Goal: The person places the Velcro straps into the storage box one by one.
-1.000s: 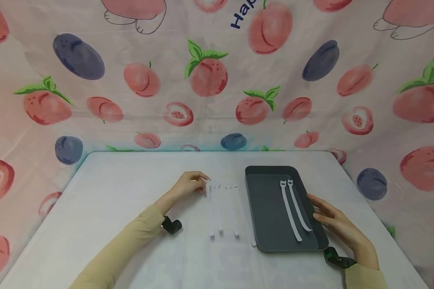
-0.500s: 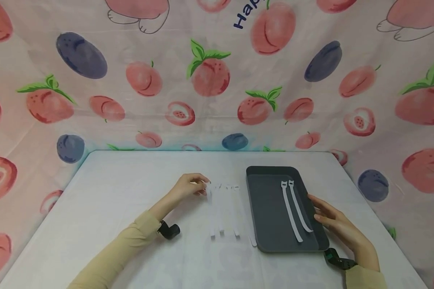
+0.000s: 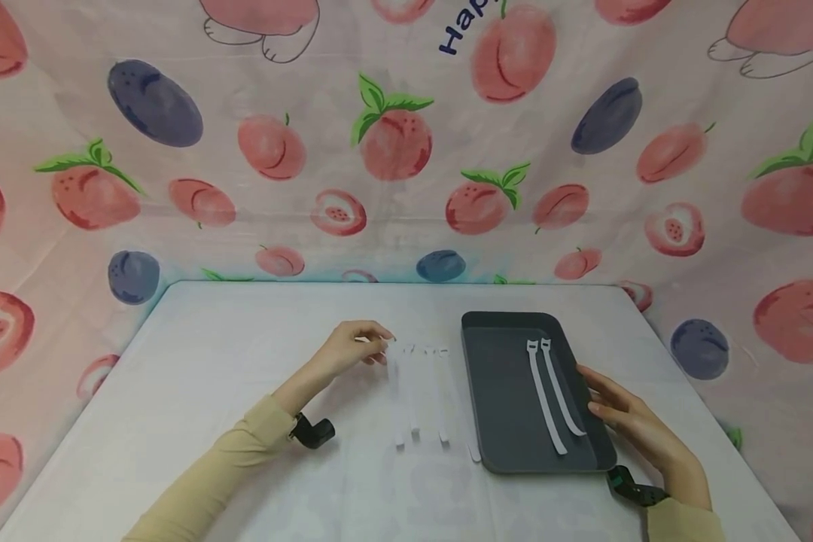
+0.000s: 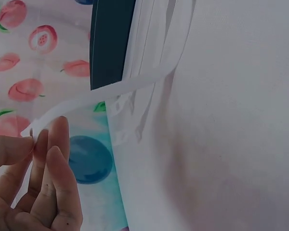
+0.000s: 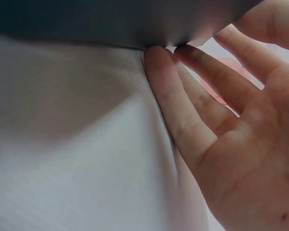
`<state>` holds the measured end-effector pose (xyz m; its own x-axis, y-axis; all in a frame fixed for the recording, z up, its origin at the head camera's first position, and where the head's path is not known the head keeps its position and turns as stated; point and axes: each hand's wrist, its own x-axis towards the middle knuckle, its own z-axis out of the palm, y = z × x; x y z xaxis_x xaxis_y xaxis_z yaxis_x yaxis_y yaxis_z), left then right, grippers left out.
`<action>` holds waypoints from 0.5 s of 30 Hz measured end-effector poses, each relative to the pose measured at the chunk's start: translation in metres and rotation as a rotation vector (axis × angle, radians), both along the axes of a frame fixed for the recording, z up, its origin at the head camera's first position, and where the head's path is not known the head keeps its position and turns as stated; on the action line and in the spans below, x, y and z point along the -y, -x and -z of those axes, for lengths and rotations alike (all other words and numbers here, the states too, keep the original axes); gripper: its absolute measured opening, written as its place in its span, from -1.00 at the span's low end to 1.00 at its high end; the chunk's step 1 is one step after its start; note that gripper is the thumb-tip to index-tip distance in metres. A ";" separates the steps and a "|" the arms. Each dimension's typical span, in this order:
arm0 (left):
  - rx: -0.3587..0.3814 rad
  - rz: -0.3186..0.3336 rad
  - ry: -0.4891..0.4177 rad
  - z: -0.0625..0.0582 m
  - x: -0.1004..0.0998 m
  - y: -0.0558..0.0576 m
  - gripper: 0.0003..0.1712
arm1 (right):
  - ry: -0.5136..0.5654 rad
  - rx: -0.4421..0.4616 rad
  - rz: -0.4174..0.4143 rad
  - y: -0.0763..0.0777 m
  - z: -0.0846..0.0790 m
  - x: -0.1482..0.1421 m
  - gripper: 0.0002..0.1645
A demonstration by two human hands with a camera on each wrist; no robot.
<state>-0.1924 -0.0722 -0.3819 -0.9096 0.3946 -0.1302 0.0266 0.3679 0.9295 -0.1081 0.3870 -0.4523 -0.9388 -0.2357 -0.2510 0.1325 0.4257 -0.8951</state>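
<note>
My left hand (image 3: pixel 352 348) pinches the far end of a white cable strap (image 4: pixel 120 87) between thumb and fingertips. In the left wrist view that end is raised off the table and the strap curves down to the surface. Beside it several more white straps (image 3: pixel 442 399) lie roughly parallel, hard to make out against the white cloth. My right hand (image 3: pixel 640 425) touches the right side of a dark grey tray (image 3: pixel 504 421) with nearly straight fingers (image 5: pixel 180 101). Inside the tray two white straps (image 3: pixel 546 395) with slotted heads lie side by side.
A white cloth covers the table (image 3: pixel 257 331). One strap (image 3: pixel 474 452) lies close along the tray's left wall. Behind the table's far edge hangs a fruit-printed curtain (image 3: pixel 393 226). Each wrist wears a small black camera.
My left wrist and forearm have shifted slightly left and toward me, while the fingers keep their pinch on the strap. The right hand and tray stay put.
</note>
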 end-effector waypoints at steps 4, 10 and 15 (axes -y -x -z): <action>-0.021 0.001 0.011 0.011 0.000 0.004 -0.74 | 0.004 0.007 0.002 0.000 0.001 0.000 -0.27; -0.080 0.007 0.059 0.016 0.001 0.004 -0.76 | 0.007 0.009 0.004 0.001 0.001 0.000 -0.26; -0.096 -0.002 0.077 0.012 -0.001 -0.001 -0.82 | 0.012 -0.003 -0.005 0.000 0.002 -0.002 -0.27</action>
